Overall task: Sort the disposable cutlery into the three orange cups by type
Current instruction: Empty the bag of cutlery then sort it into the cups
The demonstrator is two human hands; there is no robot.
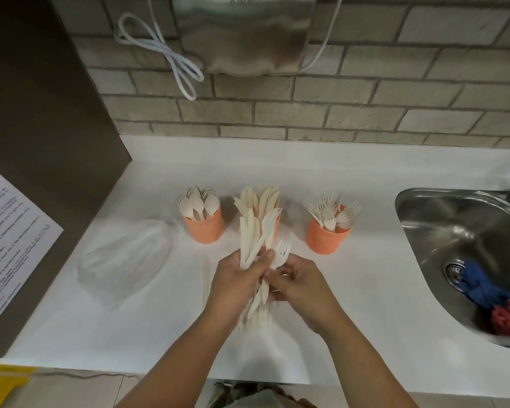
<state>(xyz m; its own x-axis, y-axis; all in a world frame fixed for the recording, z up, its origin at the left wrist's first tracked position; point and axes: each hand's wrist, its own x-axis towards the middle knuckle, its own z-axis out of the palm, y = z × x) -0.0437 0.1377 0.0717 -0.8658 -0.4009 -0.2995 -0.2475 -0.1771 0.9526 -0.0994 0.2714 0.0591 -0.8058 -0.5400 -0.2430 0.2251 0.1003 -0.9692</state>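
Left hand (236, 285) grips a bundle (252, 245) of pale knives and forks upright at lower centre. The right hand (304, 287) curls its fingers round the same bundle's lower part, beside a fork (281, 251) sticking up between them. Behind, on the white worktop (159, 325), stand three orange cups: the left cup (204, 231) holds spoons, the middle cup (278, 228), mostly hidden by the bundle, holds knives, and the right cup (326, 238) holds forks. A clear plastic bag (124, 257) and a loose knife (205, 278) lie at left. A steel sink (418, 195) at right holds blue and red cloth (483, 293). A grey brick wall (336, 113) fills the top, with a metal box (242, 33) and a white cord (165, 54).
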